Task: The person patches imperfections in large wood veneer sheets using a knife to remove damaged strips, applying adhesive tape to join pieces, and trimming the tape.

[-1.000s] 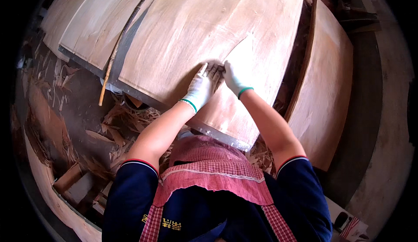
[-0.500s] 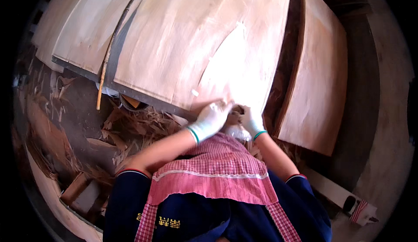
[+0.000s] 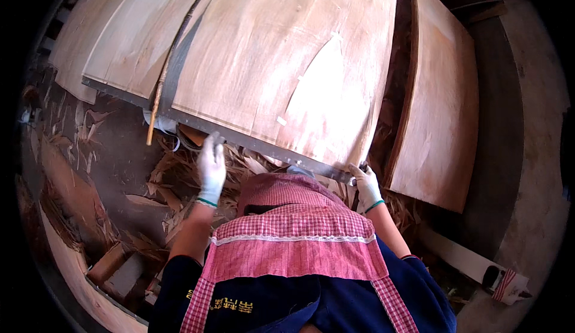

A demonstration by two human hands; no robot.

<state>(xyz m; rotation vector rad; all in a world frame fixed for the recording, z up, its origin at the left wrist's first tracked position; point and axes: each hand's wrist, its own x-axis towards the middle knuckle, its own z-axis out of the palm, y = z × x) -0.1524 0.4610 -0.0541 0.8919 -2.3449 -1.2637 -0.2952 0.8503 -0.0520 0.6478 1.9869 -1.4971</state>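
Observation:
A large pale wood veneer sheet lies on a stack with a dark edge strip; a lighter pointed patch shows on its right part. My left hand, in a white glove with dark fingertips, is just below the front edge, fingers extended, holding nothing visible. My right hand has its fingers closed at the front right corner of the sheet, on a dark item I cannot make out. A thin stick lies across the stack to the left.
A curved wooden panel stack stands to the right. Torn veneer scraps litter the floor below the stack. A long pale bar with a striped end lies at the lower right. More wood strips are at the lower left.
Both hands have left the middle of the sheet for its front edge: the left went down and leftward, the right down and rightward to the corner. The view has shifted slightly.

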